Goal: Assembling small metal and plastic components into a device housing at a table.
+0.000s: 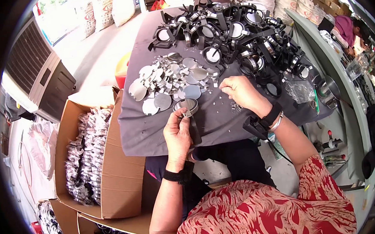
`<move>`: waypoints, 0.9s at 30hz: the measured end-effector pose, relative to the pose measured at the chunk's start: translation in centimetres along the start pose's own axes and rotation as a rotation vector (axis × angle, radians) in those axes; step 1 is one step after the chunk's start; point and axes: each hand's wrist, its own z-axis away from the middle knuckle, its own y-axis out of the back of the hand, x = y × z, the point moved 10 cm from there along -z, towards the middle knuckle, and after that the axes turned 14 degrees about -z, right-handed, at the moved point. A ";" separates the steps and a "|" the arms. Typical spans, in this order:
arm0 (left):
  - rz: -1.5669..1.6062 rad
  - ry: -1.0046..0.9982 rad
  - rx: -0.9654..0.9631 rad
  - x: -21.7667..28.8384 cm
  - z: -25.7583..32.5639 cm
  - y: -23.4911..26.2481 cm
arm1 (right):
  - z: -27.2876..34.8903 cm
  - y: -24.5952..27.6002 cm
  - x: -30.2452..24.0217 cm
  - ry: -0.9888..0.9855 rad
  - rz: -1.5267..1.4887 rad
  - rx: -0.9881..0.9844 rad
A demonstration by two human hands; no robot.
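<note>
My left hand (177,132), at the table's near edge, grips a round metal-rimmed piece with a black strap-like handle (186,105); the handle hangs down beside my fingers. My right hand (241,92) is above the cloth to the right, its thumb and fingertips pinched together. Whether something small sits in that pinch I cannot make out. Just beyond my left hand lies a heap of flat silvery discs with small tabs (165,77). Tiny light bits (234,107) lie scattered on the cloth beneath my right hand.
A large pile of black-handled round pieces (220,27) covers the table's far side. At the right are a clear plastic bag (299,91), a green pen (316,100) and a metal cup (326,89). Left stands a cardboard box (120,177) of wrapped pieces. A person (348,30) sits far right.
</note>
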 end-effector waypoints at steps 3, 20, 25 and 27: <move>0.007 0.041 -0.014 0.2 0.1 -0.2 | 0.8 -0.6 -1.0 0.283 0.250 -0.009; -0.024 0.036 -0.030 0.2 0.0 -0.2 | 5.4 -2.2 -1.9 0.330 0.647 -0.133; -0.006 0.035 -0.065 0.3 0.0 -0.6 | 5.3 0.8 -1.7 0.292 0.075 0.083; -0.032 0.035 -0.039 0.6 0.0 -0.4 | 5.5 -0.4 -0.9 0.260 0.035 0.047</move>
